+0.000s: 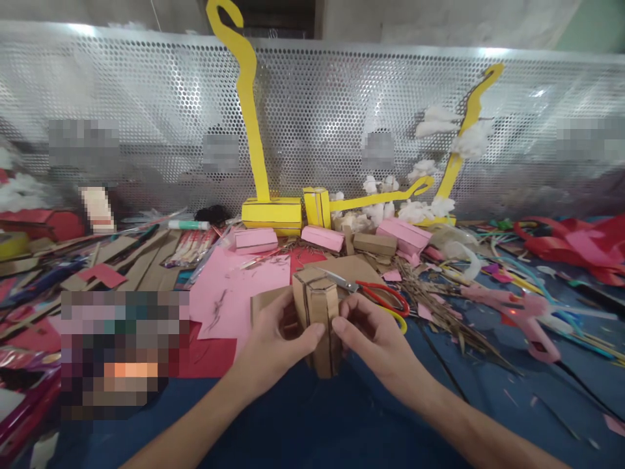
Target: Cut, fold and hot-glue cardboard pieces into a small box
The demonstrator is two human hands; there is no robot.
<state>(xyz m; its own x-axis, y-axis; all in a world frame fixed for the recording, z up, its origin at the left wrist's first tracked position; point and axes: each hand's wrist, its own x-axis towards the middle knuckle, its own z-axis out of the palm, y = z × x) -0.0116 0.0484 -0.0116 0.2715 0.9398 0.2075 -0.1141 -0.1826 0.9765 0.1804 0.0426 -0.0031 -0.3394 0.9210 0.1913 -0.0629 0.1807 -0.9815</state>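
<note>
Between my two hands stands a brown cardboard box [316, 296], many-sided like a prism, with dark lines along its edges. My left hand [283, 332] is closed round its left side, thumb on the front face. On the right side, the fingertips of my right hand [364, 329] press against the box near a front edge. Just behind my right hand lie scissors [383, 294] with red and yellow handles. Brown cardboard [266, 303] and a pink sheet [254, 280] lie behind and left of the box. The far fingers are partly hidden.
A pink glue gun [517, 312] rests on the blue table [312, 423] at right. Behind stand yellow hammer-like shapes [271, 213], small pink boxes [256, 240] and white fluff [424, 208]. Cardboard strips [151, 260] lie left. A perforated metal panel [312, 117] closes the back.
</note>
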